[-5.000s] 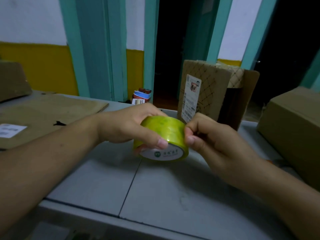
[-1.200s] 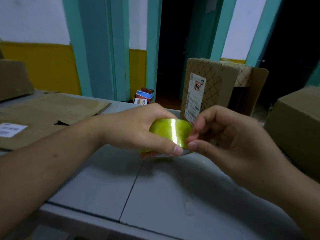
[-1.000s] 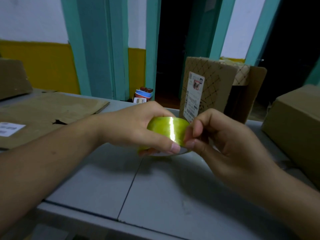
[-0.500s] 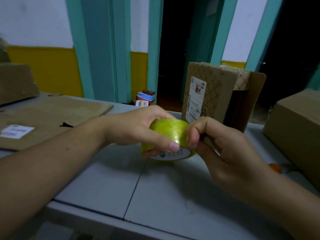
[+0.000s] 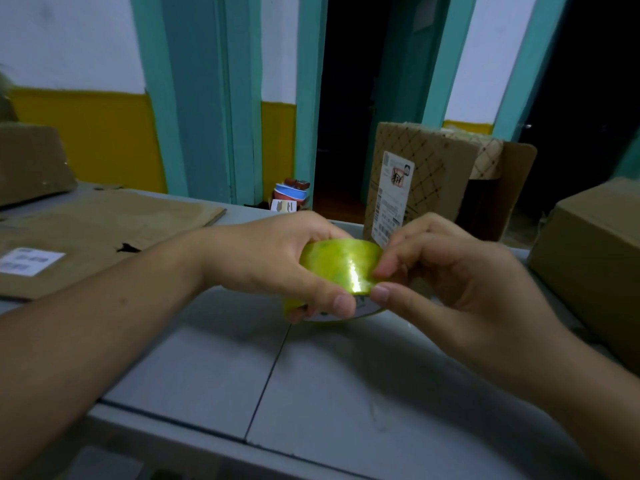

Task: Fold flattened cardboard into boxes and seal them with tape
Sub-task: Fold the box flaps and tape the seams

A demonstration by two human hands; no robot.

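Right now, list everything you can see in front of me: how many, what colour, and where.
tape: 1 roll, yellow-green, centre, between both hands
table: 1, grey, under the hands
flat cardboard: at least 1 sheet, brown, on the table at left
label: 1, white, on the flat cardboard
patterned box: 1, brown with a white sticker, behind the hands
left box: 1, brown, far left edge
right box: 1, brown, far right
tubs: small stack, blue, red and white, beyond the table by the door frame, count unclear
left grip: 1, bare hand, curled round the tape
right grip: 1, bare hand, thumb and forefinger pinching the tape's edge
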